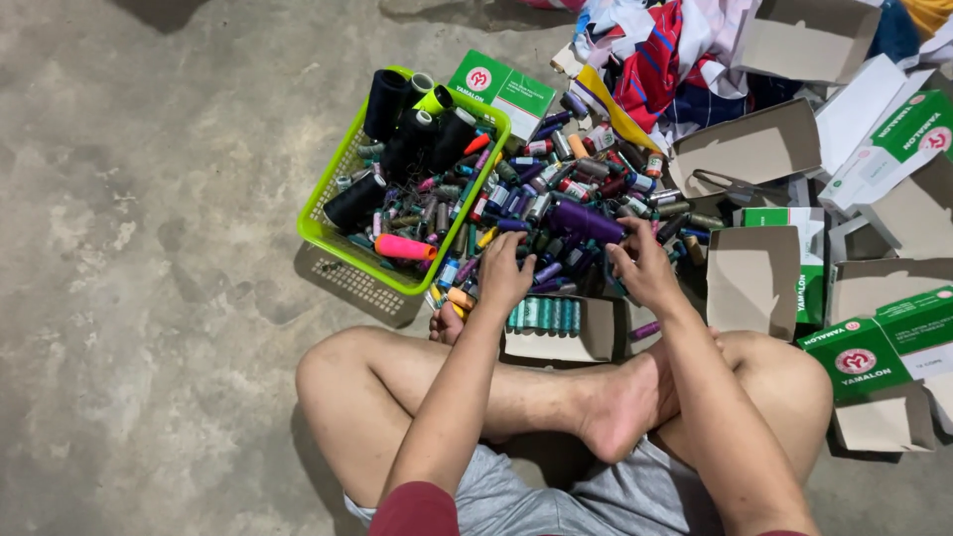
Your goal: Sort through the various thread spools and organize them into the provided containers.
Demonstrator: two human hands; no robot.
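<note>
Rough, matt grey concrete floor (149, 248) is showing; a glossy lime-green plastic mesh basket (333, 213) is sitting left of the grips, matt brown cardboard boxes (754, 278) right.

Left hand (504, 273), right hand (643, 270), fingers curled

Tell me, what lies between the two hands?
In the head view, small thread spools from the loose pile fill the gap between the left hand and right hand.

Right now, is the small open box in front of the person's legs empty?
No, the open cardboard box already holds a row of teal thread spools lined up side by side, just below the left hand.
</note>
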